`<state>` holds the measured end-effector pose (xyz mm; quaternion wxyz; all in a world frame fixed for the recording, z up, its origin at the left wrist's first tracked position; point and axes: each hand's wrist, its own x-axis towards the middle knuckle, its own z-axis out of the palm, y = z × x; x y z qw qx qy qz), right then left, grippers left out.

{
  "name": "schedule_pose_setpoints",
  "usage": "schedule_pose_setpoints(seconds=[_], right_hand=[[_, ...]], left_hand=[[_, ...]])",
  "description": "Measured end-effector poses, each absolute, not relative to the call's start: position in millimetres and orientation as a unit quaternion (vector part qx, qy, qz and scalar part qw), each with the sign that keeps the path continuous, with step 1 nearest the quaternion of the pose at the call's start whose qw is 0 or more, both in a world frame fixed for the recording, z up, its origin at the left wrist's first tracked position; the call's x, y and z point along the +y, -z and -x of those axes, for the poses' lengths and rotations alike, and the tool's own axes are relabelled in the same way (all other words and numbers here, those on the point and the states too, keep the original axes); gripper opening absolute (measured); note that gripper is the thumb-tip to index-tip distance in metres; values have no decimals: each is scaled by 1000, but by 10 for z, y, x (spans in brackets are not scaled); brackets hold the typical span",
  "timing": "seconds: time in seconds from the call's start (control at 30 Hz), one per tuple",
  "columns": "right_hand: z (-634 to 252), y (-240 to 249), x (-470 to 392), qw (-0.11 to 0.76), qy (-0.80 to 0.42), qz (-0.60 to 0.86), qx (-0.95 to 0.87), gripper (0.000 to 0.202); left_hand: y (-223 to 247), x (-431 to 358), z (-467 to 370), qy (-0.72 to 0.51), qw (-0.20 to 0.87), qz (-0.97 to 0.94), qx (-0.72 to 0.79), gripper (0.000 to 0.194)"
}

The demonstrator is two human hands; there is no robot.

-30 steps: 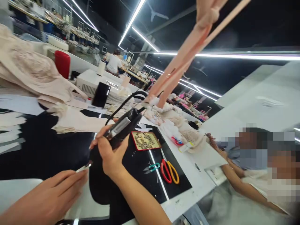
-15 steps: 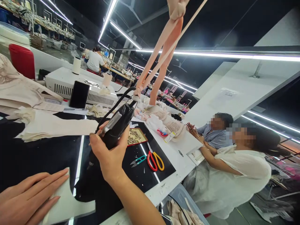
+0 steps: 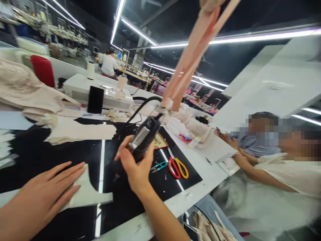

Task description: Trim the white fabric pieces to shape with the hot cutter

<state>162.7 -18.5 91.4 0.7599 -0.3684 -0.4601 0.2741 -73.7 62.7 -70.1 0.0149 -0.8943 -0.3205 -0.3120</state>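
Head view: workroom; one person works at a white table (image 3: pixel 213 174) fitted with a black board (image 3: pixel 125 211).
Panel (image 3: pixel 260 83): white, at the right; its faint marks are too blurred to read.
Plate (image 3: pixel 139 138) on the tool (image 3: pixel 150 129): silver; any lettering is too blurred to make out.
Left hand (image 3: pixel 51 189): palm down, fingers extended and slightly spread, pointing away and to the right.
Left grip: unclenched; the hand lies flat on the piece (image 3: pixel 85 192).
Right hand (image 3: pixel 136 169): raised over the board, forearm slanting in from the near edge.
Right grip: closed firmly around the tool.
Tool: black body, tilted, cord end uppermost; lower end blurred into the dark board. The tool is apart from the piece, to its right.
Cord (image 3: pixel 144 102): black, arched behind the tool, near the hanging pink straps (image 3: pixel 189 60).
Piece: pale, thin, flat on the board; its right edge curves inward, then runs out to a narrow tongue.
Beside the right hand: teal snips (image 3: pixel 161 165), scissors (image 3: pixel 174 159) with one red and one yellow handle, and a tray (image 3: pixel 162 142) partly hidden by the hand.
Beyond the piece: cream fabric stack (image 3: pixel 80 130).
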Motion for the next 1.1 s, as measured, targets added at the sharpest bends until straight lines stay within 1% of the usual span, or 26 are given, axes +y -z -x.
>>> schedule_pose_setpoints(seconds=[0.07,0.1,0.17,0.27,0.37,0.5,0.57,0.67,0.83,1.0,1.1], right_hand=[[-1688,-885,-232,771,-256,361,-458,42],[-1722,-867,-248,776,-247,354,-460,43],[-1786,-838,-272,782,-248,334,-464,43],[-1835,-836,-315,785,-258,322,-461,37],[-1833,-865,-364,788,-260,318,-459,38],[-1798,-864,-403,785,-275,315,-456,46],[-1775,-841,-410,786,-284,310,-454,49],[-1738,-788,-403,783,-292,305,-457,47],[-1701,-713,-376,778,-296,304,-463,48],[-1697,-710,-371,778,-295,293,-471,41],[-1694,-720,-375,779,-292,292,-473,31]], left_hand=[[427,506,738,273,33,909,-314,52],[320,460,726,263,33,911,-316,48],[171,402,698,235,22,916,-323,45],[27,344,674,208,30,921,-329,42],[-119,250,628,229,29,921,-314,38],[-282,48,486,261,-34,930,-257,24],[-313,-55,404,262,-38,940,-218,21],[-317,-162,295,264,-8,950,-167,23],[-293,-209,133,272,26,953,-131,22],[-182,-188,19,296,64,942,-145,23],[-147,-192,-1,291,78,941,-151,24]])
